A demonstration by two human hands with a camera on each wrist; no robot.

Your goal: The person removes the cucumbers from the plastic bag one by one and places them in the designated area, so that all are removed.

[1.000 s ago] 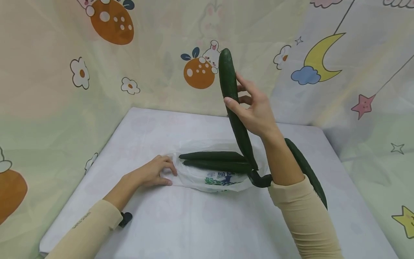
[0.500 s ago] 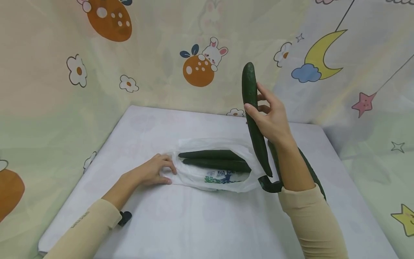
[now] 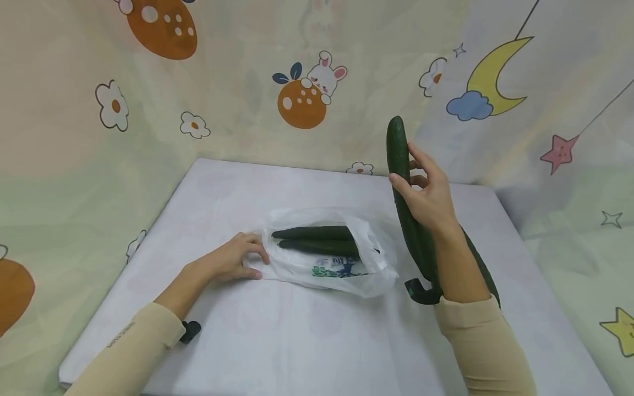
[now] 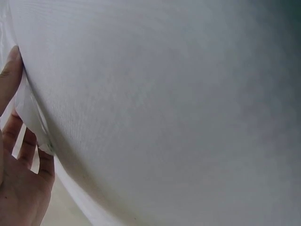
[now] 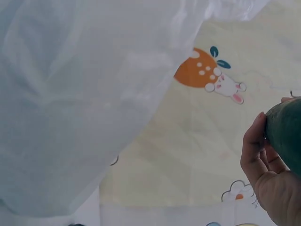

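Observation:
My right hand (image 3: pixel 430 197) grips a long dark green cucumber (image 3: pixel 398 148) around its upper half, thumb on the near side. It stands tilted, raised over the right part of the table. In the right wrist view, that cucumber (image 5: pixel 286 132) shows in part at the edge. My left hand (image 3: pixel 234 257) pinches the left edge of a white plastic bag (image 3: pixel 292 276), whose film (image 4: pixel 29 108) lies between thumb and fingers in the left wrist view. Two cucumbers (image 3: pixel 317 248) lie side by side inside the bag, their right ends covered by its plastic.
Partly hidden by my right forearm, at least one more cucumber (image 3: pixel 482 269) lies on the white-covered table (image 3: pixel 297 335). A printed curtain (image 3: pixel 238 126) stands behind the table and along its sides. Dark wrist cameras sit at both cuffs.
My right hand has carried its cucumber right and lower, away from the bag. The bag's right side has folded over the ends of the two cucumbers inside. My left hand stays put.

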